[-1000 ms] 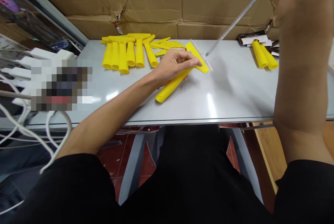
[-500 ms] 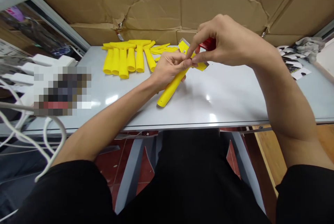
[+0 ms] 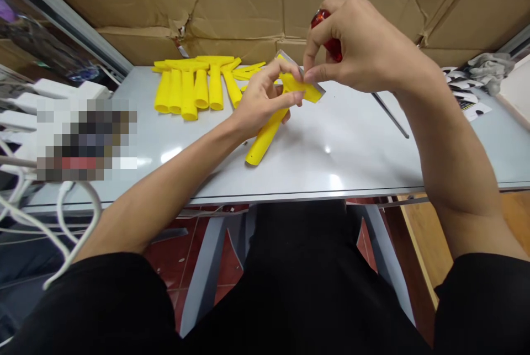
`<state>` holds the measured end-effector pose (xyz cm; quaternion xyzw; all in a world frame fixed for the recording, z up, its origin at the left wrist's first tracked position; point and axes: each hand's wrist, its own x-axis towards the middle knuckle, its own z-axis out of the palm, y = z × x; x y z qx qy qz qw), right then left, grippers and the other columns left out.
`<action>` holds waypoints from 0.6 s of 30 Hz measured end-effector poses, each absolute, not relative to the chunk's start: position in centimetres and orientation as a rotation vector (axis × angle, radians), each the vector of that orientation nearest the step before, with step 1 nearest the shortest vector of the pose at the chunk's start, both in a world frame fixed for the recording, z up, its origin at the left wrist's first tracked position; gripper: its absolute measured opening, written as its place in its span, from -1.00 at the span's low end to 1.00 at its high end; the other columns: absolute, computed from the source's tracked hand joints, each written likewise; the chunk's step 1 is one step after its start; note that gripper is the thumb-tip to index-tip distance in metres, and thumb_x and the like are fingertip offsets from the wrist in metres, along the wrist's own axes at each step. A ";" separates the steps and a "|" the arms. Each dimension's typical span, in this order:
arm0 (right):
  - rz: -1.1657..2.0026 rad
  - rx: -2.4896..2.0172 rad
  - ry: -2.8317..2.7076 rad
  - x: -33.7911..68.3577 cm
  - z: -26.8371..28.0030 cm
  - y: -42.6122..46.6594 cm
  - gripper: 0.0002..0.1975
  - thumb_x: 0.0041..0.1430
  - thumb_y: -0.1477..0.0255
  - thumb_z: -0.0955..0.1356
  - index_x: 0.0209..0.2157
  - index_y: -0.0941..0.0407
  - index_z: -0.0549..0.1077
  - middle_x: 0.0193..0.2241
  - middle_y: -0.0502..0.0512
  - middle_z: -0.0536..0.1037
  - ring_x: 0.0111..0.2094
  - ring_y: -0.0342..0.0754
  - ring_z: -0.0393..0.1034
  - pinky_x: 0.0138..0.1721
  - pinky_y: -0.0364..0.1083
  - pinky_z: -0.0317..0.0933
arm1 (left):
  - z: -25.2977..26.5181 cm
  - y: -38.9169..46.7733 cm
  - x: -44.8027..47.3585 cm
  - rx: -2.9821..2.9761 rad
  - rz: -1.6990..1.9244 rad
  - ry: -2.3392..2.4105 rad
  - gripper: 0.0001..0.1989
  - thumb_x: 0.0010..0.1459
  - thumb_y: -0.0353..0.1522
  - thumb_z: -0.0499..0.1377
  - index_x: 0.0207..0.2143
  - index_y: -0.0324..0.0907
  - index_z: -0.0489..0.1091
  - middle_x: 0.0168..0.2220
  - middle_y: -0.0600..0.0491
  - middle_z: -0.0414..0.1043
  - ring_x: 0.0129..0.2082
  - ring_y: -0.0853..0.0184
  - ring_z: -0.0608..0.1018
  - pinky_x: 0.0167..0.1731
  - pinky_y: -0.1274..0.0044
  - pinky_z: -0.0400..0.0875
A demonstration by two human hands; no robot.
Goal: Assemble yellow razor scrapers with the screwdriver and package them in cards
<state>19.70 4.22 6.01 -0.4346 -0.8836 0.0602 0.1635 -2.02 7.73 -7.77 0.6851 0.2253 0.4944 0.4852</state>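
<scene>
A yellow scraper (image 3: 267, 137) with a T-shaped head and a metal blade along its far edge is held in my left hand (image 3: 259, 101). My left fingers wrap around its neck and over its head, and the handle slants down toward me. My right hand (image 3: 351, 46) is closed around a red-handled screwdriver (image 3: 333, 48); its metal shaft sticks out below the palm toward the right. The pinched thumb and index fingertips of that hand are at the blade edge. Whether they hold something small there is hidden.
Several more yellow scraper handles (image 3: 189, 95) lie in a row at the back left of the grey table (image 3: 351, 162). White plugs and cables (image 3: 53, 90) crowd the left side. Printed cards (image 3: 467, 101) and a grey cloth (image 3: 491, 68) lie at the right. Cardboard (image 3: 240, 18) stands behind.
My right hand has risen slightly from the scraper's neck to its blade edge, and the screwdriver's shaft has come into view. My left thumb and fingers have shifted onto the scraper's head.
</scene>
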 end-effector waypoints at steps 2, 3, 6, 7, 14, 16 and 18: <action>0.162 -1.309 -2.515 20.1 5.9 4.6 -0.81 0.29 0.36 0.49 -0.11 0.11 0.71 -0.21 0.10 0.42 -0.26 -0.36 0.07 -0.02 -0.16 0.05 | -7.4 7.6 -2.0 1.683 1.244 0.569 -0.45 0.11 -0.21 0.53 0.09 0.14 0.41 -0.03 0.08 0.57 -0.35 0.37 0.64 -0.61 0.58 0.42; 0.167 -1.329 -2.521 20.2 5.8 4.8 -0.80 0.30 0.36 0.47 -0.11 0.10 0.71 -0.20 0.11 0.43 -0.25 -0.35 0.08 -0.03 -0.16 0.07 | -7.3 7.6 -2.0 1.685 1.246 0.581 -0.36 0.10 -0.25 0.50 0.17 0.21 0.34 0.01 0.08 0.56 -0.35 0.36 0.66 -0.61 0.58 0.43; 0.191 -1.305 -2.546 20.1 5.2 5.4 -0.78 0.31 0.35 0.44 -0.07 0.06 0.71 -0.15 0.11 0.44 -0.22 -0.33 0.07 0.05 -0.15 0.15 | -7.1 7.6 -1.8 1.666 1.234 0.601 -0.16 0.09 -0.27 0.48 0.32 0.34 0.19 0.01 0.09 0.58 -0.31 0.31 0.70 -0.59 0.57 0.45; 0.204 -1.297 -2.550 19.9 5.0 5.6 -0.77 0.30 0.35 0.45 -0.06 0.04 0.71 -0.15 0.09 0.45 -0.21 -0.34 0.06 0.10 -0.16 0.16 | -7.1 7.6 -1.7 1.655 1.239 0.602 -0.10 0.08 -0.28 0.50 0.36 0.36 0.16 0.00 0.10 0.60 -0.29 0.30 0.71 -0.58 0.56 0.46; 0.131 -1.305 -2.555 19.4 4.1 6.2 -0.79 0.27 0.30 0.45 -0.13 0.03 0.70 -0.16 0.12 0.47 0.00 -0.25 0.19 0.18 -0.20 0.20 | -7.6 8.2 -1.5 1.549 1.230 0.623 -0.29 0.06 -0.26 0.57 0.19 0.09 0.36 -0.11 0.05 0.66 -0.14 0.19 0.78 -0.39 0.50 0.61; 0.136 -1.309 -2.545 19.5 4.0 6.2 -0.78 0.26 0.28 0.43 -0.12 -0.02 0.69 -0.08 0.13 0.47 0.06 -0.20 0.23 0.14 -0.16 0.23 | -7.4 8.0 -1.5 1.543 1.221 0.634 -0.42 0.05 -0.24 0.58 0.05 -0.02 0.43 -0.08 -0.01 0.67 -0.08 0.15 0.78 -0.36 0.50 0.62; 0.155 -1.291 -2.534 19.6 3.8 6.2 -0.76 0.26 0.25 0.40 -0.11 -0.07 0.68 -0.06 0.14 0.46 0.11 -0.14 0.27 0.11 -0.10 0.24 | -7.1 7.7 -1.4 1.545 1.226 0.646 -0.50 0.05 -0.24 0.58 -0.04 -0.08 0.47 -0.07 -0.04 0.67 -0.03 0.12 0.78 -0.32 0.50 0.64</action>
